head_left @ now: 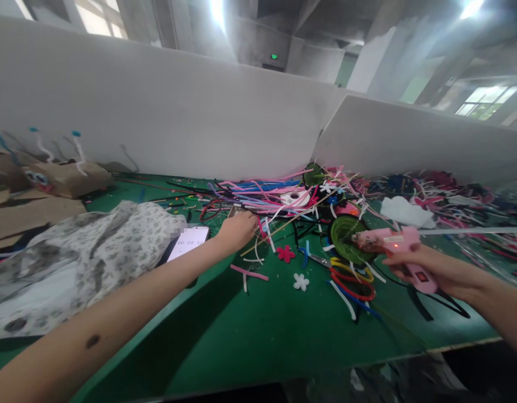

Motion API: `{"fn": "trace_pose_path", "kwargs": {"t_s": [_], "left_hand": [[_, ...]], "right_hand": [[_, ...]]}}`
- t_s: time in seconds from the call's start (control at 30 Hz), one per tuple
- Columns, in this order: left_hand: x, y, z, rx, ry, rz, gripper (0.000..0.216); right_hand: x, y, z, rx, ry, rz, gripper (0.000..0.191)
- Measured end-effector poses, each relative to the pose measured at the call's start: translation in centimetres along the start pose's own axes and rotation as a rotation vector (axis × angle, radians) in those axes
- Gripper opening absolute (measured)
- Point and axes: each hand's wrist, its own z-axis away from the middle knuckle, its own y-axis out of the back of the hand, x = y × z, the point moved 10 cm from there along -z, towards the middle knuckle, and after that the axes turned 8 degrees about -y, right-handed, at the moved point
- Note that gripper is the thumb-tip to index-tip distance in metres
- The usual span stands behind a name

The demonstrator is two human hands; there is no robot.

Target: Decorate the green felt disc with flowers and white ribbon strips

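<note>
My right hand (430, 268) is wrapped round the grip of a pink hot glue gun (403, 242), its nozzle pointing left over a coiled green disc (346, 238). A clear glue stick (472, 230) sticks out of the gun's back. At the near edge of the craft pile, my left hand (239, 228) has its fingers bent down and closed; whatever they hold is hidden. A red felt flower (285, 254) and a white felt flower (301, 282) lie on the green table between my hands. Scissors with red and yellow handles (353, 285) rest below the disc.
Pink, blue and white pipe cleaners (266, 193) heap along the white partition (199, 117). A phone (189, 243) showing a timer lies beside a patterned cloth (127, 240) at left. Brown cardboard shapes (73, 178) stand at the far left. The table's front edge runs below.
</note>
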Motion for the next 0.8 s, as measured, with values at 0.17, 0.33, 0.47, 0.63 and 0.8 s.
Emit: {"fn": "trace_pose_path", "kwargs": {"t_s": [0.17,0.33,0.47,0.63,0.8], "left_hand": [[-1.3,-1.8,0.1,-0.129,-0.081,-0.061,0.013],[-1.9,-1.1,1.1,-0.165,-0.066,-0.115,0.012],[-4.1,2.3,3.2,-0.134,0.066,-0.158,0.019],[-6.3,6.4,6.2,-0.061,0.156,-0.135,0.021],[-6.6,7.6,7.8,0.058,0.135,0.106,0.017]], "right_hand": [[-0.2,-1.0,0.2,-0.03,0.003,-0.012,0.026],[-0.6,-1.7,0.7,-0.018,-0.005,0.007,0.02],[-0.8,-2.5,0.8,-0.041,-0.015,0.019,0.022],[-1.4,-5.3,0.5,-0.132,-0.013,0.027,0.029],[-2.3,-9.6,0.6,-0.228,-0.042,0.082,0.026]]}}
